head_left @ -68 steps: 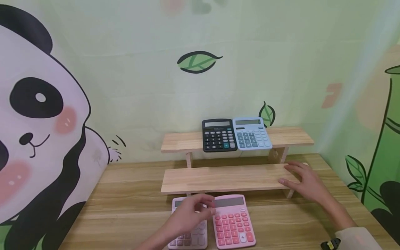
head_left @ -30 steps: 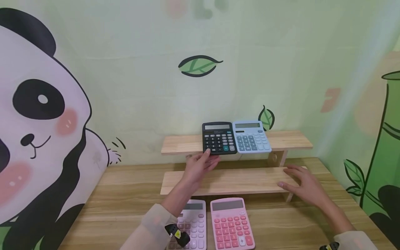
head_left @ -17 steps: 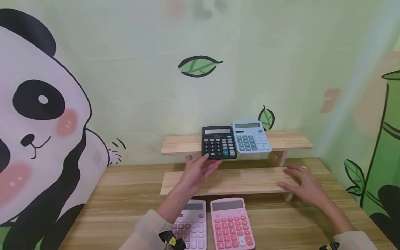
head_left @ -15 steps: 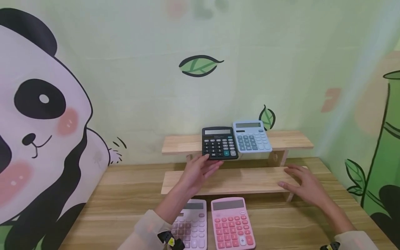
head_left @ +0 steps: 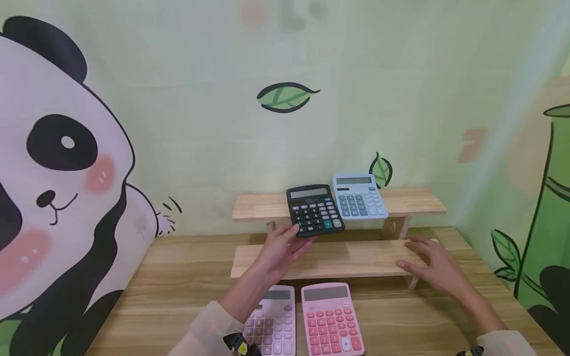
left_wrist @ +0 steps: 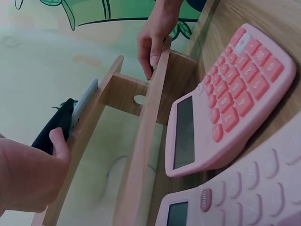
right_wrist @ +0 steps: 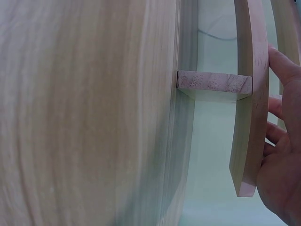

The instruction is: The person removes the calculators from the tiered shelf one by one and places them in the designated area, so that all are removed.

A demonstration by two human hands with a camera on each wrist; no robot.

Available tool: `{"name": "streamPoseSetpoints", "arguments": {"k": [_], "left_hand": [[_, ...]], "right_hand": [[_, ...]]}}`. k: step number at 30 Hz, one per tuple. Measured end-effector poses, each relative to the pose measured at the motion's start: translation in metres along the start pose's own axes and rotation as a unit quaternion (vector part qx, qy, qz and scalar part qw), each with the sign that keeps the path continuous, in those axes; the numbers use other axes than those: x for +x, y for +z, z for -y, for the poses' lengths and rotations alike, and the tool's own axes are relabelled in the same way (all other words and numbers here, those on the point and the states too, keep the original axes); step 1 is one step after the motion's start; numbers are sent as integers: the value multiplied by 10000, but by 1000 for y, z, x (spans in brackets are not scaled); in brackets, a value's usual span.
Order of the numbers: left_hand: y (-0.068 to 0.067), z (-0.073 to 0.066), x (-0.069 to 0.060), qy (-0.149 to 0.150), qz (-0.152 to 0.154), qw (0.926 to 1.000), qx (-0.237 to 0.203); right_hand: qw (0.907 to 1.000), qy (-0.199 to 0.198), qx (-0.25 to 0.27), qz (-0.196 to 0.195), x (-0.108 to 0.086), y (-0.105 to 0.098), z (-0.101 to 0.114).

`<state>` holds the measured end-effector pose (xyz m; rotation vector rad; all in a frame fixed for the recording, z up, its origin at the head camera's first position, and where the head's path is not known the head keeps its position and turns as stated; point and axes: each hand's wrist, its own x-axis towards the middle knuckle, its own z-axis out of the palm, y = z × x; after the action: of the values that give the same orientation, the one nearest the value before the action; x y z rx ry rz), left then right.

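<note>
My left hand (head_left: 278, 252) pinches the lower left corner of a black calculator (head_left: 313, 210), thumb on its face and fingers beneath. The calculator is tilted, its top over the front of the upper wooden shelf (head_left: 256, 205). A light blue calculator (head_left: 359, 197) stands to its right on that shelf. My right hand (head_left: 438, 264) rests with spread fingers on the right end of the lower shelf (head_left: 347, 257); the right wrist view shows the hand (right_wrist: 287, 141) against the board (right_wrist: 257, 94). In the left wrist view the black calculator (left_wrist: 52, 127) is partly behind my hand (left_wrist: 35, 169).
On the table (head_left: 178, 291), in front of the lower shelf, lie a pink calculator (head_left: 331, 316) and a pale purple one (head_left: 278, 321), the latter partly covered by my left forearm. Behind the shelves is a wall with a printed panda (head_left: 102, 217) and leaves.
My left hand has moved up from the front calculators and taken hold of the black one, which has shifted forward and down and turned slightly. My right hand has stayed on the lower shelf.
</note>
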<state>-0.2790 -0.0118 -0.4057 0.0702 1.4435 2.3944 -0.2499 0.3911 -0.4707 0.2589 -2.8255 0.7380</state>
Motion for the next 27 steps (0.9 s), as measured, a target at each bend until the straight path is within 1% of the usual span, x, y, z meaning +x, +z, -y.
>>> {"name": "streamPoseSetpoints", "arguments": {"k": [3, 6, 9, 13, 16, 19, 22, 27], "left_hand": [[-2, 3, -6, -78, 216, 9994, 242], [-3, 5, -17, -182, 499, 9975, 462], [-1, 5, -31, -286, 836, 9938, 679], [5, 10, -52, -483, 1159, 9886, 829], [9, 20, -66, -647, 1310, 9858, 828], [13, 33, -76, -795, 1452, 9822, 884], [15, 47, -82, -902, 1551, 9780, 1060], [18, 69, -89, -1140, 1602, 9708, 1372]], "right_hand": [[10000, -9, 16, 7, 0, 0, 1], [10000, -19, 16, 10, -1, 0, 1], [10000, -40, 7, -10, -1, 0, 1], [10000, 5, -16, -8, -1, 0, 2], [10000, 68, -34, 21, -1, 1, 2], [10000, 78, -40, 8, -1, 1, 2], [10000, 64, -20, -31, -1, 0, 2], [10000, 33, -29, -71, -1, 1, 2]]}}
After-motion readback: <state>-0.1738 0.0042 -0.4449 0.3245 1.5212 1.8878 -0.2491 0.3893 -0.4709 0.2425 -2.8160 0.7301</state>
